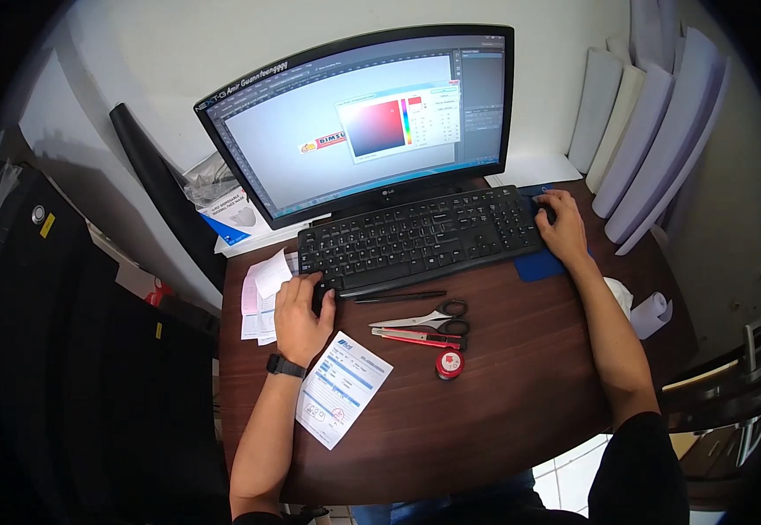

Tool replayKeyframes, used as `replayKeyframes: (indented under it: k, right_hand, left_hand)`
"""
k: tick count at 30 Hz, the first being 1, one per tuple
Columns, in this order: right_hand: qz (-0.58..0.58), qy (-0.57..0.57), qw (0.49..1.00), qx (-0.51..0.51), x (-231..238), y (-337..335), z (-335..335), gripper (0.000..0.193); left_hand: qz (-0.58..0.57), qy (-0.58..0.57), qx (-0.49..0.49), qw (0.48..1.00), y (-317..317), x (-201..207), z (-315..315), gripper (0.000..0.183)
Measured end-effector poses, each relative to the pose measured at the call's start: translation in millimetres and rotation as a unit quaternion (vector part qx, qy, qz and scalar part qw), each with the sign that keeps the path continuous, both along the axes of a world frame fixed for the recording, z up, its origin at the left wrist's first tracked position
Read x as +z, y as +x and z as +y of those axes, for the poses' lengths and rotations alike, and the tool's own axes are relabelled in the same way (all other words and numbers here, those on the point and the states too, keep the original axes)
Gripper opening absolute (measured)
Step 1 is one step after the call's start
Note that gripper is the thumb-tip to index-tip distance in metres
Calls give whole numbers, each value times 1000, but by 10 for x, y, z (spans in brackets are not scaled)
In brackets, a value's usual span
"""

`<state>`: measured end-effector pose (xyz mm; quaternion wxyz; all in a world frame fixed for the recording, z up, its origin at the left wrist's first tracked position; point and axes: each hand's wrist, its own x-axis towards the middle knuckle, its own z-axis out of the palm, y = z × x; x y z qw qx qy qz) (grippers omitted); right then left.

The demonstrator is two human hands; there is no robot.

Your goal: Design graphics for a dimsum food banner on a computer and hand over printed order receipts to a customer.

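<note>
Now a long black keyboard point(415, 241) is touched by the empty, half-open left hand point(300, 313); far right, a dark mouse point(548, 210) is loosely cupped by the right hand point(566, 233).

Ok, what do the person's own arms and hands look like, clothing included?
The left hand and right hand are ungloved, the forearms bare. A black watch is strapped on at the left. A black sleeve covers the upper right arm; on the left, only a dark sleeve edge shows.

Black keyboard point(420, 238) flat on desk point(468, 433)
</note>
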<state>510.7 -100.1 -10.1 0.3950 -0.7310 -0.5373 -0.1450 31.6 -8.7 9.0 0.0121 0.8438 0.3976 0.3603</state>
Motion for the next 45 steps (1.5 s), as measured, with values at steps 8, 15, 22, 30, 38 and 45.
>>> replayKeyframes:
  k: [8,15,22,30,38,45]
  right_hand:
    - [-12,4,1000,1,-11,8,4,27]
    - [-16,-5,1000,-1,-12,15,4,28]
    - [-11,-4,1000,1,4,2,-1,27]
    - [-10,-8,1000,-3,-8,10,5,28]
    - [-8,-11,1000,-4,-6,7,-2,28]
    - [-13,-7,1000,-3,10,-3,-7,27]
  left_hand:
    - [2,1,1,1000,-5,3,-2,28]
    - [1,3,0,1000,-4,2,2,28]
    - [-2,2,-1,1000,0,4,4,27]
    - [0,1,-2,1000,-3,-2,5,28]
    - [-1,0,0,1000,3,10,-8,27]
    - [5,-2,4,1000,-12,-28,20,31]
